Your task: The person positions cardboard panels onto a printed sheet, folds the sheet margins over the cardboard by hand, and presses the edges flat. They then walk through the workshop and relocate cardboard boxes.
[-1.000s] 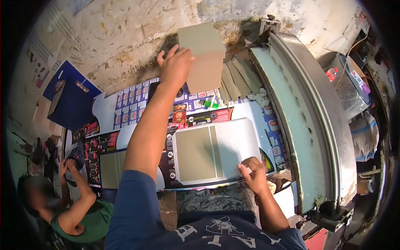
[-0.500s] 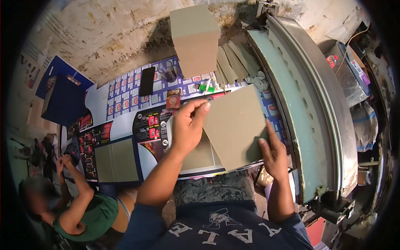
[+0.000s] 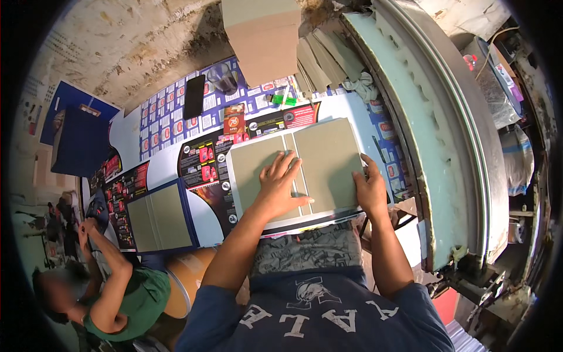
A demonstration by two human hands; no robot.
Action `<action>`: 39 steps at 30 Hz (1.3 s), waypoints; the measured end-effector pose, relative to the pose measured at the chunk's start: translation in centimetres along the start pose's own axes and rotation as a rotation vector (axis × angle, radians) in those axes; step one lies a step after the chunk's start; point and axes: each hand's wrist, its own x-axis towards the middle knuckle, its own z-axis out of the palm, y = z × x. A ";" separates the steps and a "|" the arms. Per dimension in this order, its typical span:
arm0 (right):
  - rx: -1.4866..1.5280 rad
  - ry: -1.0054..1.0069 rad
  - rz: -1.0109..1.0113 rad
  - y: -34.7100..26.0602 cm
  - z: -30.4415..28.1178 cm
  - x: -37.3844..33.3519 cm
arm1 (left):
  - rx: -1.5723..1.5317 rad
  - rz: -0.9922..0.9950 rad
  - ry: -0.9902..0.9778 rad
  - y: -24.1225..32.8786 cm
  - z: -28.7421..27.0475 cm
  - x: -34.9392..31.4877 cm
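Two stiff grey-brown boards, a left board (image 3: 252, 167) and a right board (image 3: 328, 155), lie flat side by side on a white-edged sheet (image 3: 235, 193). A narrow strip (image 3: 290, 142) of the same board runs between them, with thin gaps. My left hand (image 3: 282, 186) rests spread on the left board and the strip, its thumb reaching onto the right board. At the right board's outer edge my right hand (image 3: 372, 188) grips, thumb on top and fingers along the side; part of its fingers is hidden.
A tall board stack (image 3: 264, 56), loose board strips (image 3: 322, 61), a glass (image 3: 222, 79), a phone (image 3: 194, 97) and a small brown box (image 3: 233, 119) stand or lie behind. A large cutting machine (image 3: 404, 141) borders the right. Another person (image 3: 126, 293) sits left, near a blue-edged cover (image 3: 164, 217).
The right board, held tilted in both hands before, now lies flat beside the strip. My left hand has let go of its corner and moved down onto the boards.
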 end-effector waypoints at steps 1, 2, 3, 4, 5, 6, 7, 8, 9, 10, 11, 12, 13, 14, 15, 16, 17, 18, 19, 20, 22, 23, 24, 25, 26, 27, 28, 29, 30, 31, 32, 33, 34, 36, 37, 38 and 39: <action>-0.032 0.025 -0.016 0.2 0.3 0.0 | -0.006 0.006 0.004 0.0 0.0 0.1; -0.013 0.005 0.024 0.2 0.2 0.0 | -0.013 0.012 0.007 -0.1 0.0 0.1; 0.007 -0.015 0.064 -0.4 -0.1 0.0 | -0.007 0.014 0.016 0.0 -0.1 0.1; 0.027 -0.034 0.105 -0.8 -0.2 0.0 | -0.002 0.017 0.024 0.2 -0.2 0.1; -0.030 -0.002 0.020 -0.6 -0.2 0.0 | 0.003 0.020 0.032 0.4 -0.3 0.1; -0.089 0.031 -0.062 -0.4 -0.2 -0.1 | 0.005 0.009 0.033 0.6 -0.3 0.1; -0.147 0.064 -0.144 -0.2 -0.3 -0.1 | 0.008 0.000 0.034 0.9 -0.3 0.2; -0.202 0.069 -0.183 -0.1 -0.5 0.0 | 0.010 -0.010 0.035 0.9 -0.3 0.2; -0.262 0.067 -0.213 0.0 -0.9 0.0 | 0.011 -0.001 0.042 0.8 0.0 0.0; -0.322 0.064 -0.244 0.0 -1.1 0.1 | 0.012 0.008 0.048 0.5 0.1 0.0; -0.313 0.042 -0.226 -0.2 -1.2 0.3 | 0.014 0.016 0.055 0.1 0.3 0.1; -0.303 0.024 -0.210 -0.6 -1.3 0.7 | 0.012 -0.002 0.034 0.1 0.0 0.4; -0.293 0.005 -0.196 -0.7 -1.3 0.7 | 0.002 0.001 0.027 0.1 0.0 0.4; -0.302 0.005 -0.171 -0.5 -1.2 0.5 | -0.009 0.003 0.022 0.1 0.1 0.2; -0.304 0.005 -0.171 -0.4 -1.3 0.5 | -0.014 0.007 0.022 0.1 0.1 0.2; -0.306 0.004 -0.172 -0.2 -1.3 0.5 | -0.014 0.008 0.026 0.1 0.2 0.3; -0.309 0.004 -0.173 -0.1 -1.3 0.5 | -0.015 0.009 0.029 0.1 0.3 0.3; -0.316 0.007 -0.181 0.1 -1.2 0.6 | -0.013 0.011 0.032 0.1 0.3 0.3; -0.324 0.009 -0.189 0.3 -1.2 0.7 | -0.011 0.007 0.025 0.1 0.3 0.3; -0.331 0.012 -0.196 0.4 -1.2 0.7 | -0.010 0.003 0.018 0.2 0.3 0.3; -0.321 -0.002 -0.170 -0.2 -1.1 0.7 | -0.002 0.003 0.023 0.0 0.2 0.3; -0.317 -0.010 -0.157 -0.4 -1.1 0.6 | 0.002 0.006 0.031 -0.1 0.3 0.1; -0.324 -0.005 -0.164 -0.4 -1.0 0.7 | 0.013 0.013 0.047 -0.1 0.1 0.3; -0.332 -0.001 -0.171 -0.2 -1.1 0.6 | 0.008 0.007 0.039 0.0 0.0 0.3; -0.339 0.003 -0.178 -0.2 -1.1 0.7 | 0.004 0.001 0.031 0.3 -0.2 0.3; -0.335 0.010 -0.183 -0.1 -1.2 0.6 | -0.005 -0.005 0.017 0.5 -0.2 0.2; -0.331 0.017 -0.188 -0.1 -1.2 0.6 | -0.019 -0.008 -0.001 0.3 -0.1 0.3; -0.326 0.024 -0.192 -0.1 -1.1 0.6 | -0.024 -0.016 -0.007 0.3 -0.3 0.3; -0.333 0.023 -0.200 0.0 -1.1 0.7 | -0.034 -0.025 -0.013 0.4 -0.4 0.3; -0.339 0.023 -0.208 0.1 -1.1 0.7 | -0.044 -0.033 -0.020 0.4 -0.4 0.3; -0.345 0.024 -0.214 0.1 -1.1 0.7 | -0.042 -0.031 -0.020 0.5 -0.4 0.4; -0.351 0.017 -0.215 0.1 -1.2 0.8 | -0.040 -0.029 -0.023 0.5 -0.4 0.4; -0.356 0.011 -0.215 0.1 -1.3 0.8 | -0.038 -0.027 -0.026 0.5 -0.4 0.4; -0.379 0.007 -0.222 0.3 -1.4 0.9 | -0.034 -0.028 -0.024 0.6 -0.3 0.5; -0.396 0.010 -0.230 0.6 -1.2 0.9 | -0.033 -0.026 -0.023 0.7 -0.3 0.5; -0.413 0.013 -0.237 0.7 -1.1 1.0 | -0.030 -0.019 -0.016 0.7 -0.2 0.5; -0.438 0.021 -0.194 0.1 -1.0 0.8 | -0.026 -0.014 -0.008 0.4 -0.2 0.4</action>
